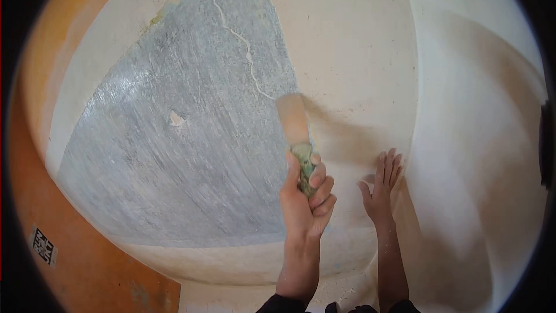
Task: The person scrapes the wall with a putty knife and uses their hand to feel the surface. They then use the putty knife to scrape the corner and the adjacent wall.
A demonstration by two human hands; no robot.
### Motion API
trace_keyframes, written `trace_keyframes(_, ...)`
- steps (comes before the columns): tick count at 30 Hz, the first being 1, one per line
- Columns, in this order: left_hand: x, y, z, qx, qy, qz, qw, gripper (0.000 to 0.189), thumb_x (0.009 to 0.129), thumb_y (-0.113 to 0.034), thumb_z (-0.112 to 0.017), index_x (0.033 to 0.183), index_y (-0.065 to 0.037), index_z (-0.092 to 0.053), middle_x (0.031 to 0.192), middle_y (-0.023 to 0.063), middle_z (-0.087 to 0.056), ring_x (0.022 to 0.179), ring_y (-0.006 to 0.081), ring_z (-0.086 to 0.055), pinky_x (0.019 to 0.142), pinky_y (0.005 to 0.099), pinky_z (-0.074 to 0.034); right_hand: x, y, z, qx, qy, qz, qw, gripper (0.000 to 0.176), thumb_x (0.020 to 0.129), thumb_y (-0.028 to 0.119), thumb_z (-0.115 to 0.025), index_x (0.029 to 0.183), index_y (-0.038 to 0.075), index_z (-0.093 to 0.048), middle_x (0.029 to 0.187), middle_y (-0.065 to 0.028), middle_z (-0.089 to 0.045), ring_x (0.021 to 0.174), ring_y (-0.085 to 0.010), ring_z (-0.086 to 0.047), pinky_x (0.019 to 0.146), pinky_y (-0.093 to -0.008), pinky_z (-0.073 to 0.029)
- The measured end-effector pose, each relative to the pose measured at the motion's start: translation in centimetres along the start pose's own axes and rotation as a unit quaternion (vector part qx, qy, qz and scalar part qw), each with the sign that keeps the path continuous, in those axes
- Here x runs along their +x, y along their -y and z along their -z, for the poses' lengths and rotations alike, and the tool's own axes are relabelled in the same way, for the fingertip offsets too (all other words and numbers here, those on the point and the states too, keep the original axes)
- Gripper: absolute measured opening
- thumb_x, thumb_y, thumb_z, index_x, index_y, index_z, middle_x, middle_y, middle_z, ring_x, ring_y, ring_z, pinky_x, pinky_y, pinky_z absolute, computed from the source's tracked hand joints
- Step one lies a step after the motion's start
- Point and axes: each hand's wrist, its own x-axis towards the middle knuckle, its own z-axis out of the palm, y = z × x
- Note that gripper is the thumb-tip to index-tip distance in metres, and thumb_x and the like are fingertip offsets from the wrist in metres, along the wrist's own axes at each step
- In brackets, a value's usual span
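— What is the big patch (174,156) like?
— Grey and bare, cement-looking, matt and rough, scored with fine scratch streaks; a pale filled crack (243,46) runs down it.
— And around it?
— Cream wall coating (347,40), matt and chalky, smoother to look at. The side wall (81,266) is orange paint, matt, with a printed paper label (43,245) stuck on.
— The scraper (295,130)?
— Blade too blurred to tell; its green handle looks caked and crusty.

I see a cream plaster wall (359,40) carrying a broad, bare grey patch (174,156). A thin white crack (243,46) runs down the patch's upper right, and a small pale chip (176,119) sits mid-patch.
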Motion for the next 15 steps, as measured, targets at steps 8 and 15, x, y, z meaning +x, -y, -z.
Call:
trace_keyframes(8, -0.7, 0.7, -0.1, -0.012, -0.026, -0.01, 1.0, 0.042, 0.106, -0.044, -0.035, 0.104, -0.006, -0.053, 0.069, -0.0037, -0.044, 0.042, 0.0025, -0.026, 0.03, 0.0172, -0.018, -2.2, -3.9, -2.3, 0.025, 0.093, 0.001, 0.995, 0.088, 0.096, 0.036, -0.055, 0.155, 0.001, 0.0, 0.158, -0.0293, 0.018, 0.142, -0.052, 0.024, 0.111, -0.0633, 0.016)
trace_keyframes(15, -0.2, 1.6, -1.0, -0.009, -0.032, -0.035, 0.999, 0.039, 0.106, -0.042, -0.038, 0.104, -0.006, -0.052, 0.069, -0.004, -0.044, 0.043, 0.0021, -0.026, 0.031, 0.0174, -0.018, -2.3, -4.4, -2.1, 0.031, 0.136, 0.001, 0.99, 0.09, 0.096, 0.037, -0.057, 0.155, 0.0, 0.001, 0.157, -0.0322, 0.018, 0.141, -0.0535, 0.024, 0.11, -0.0646, 0.015)
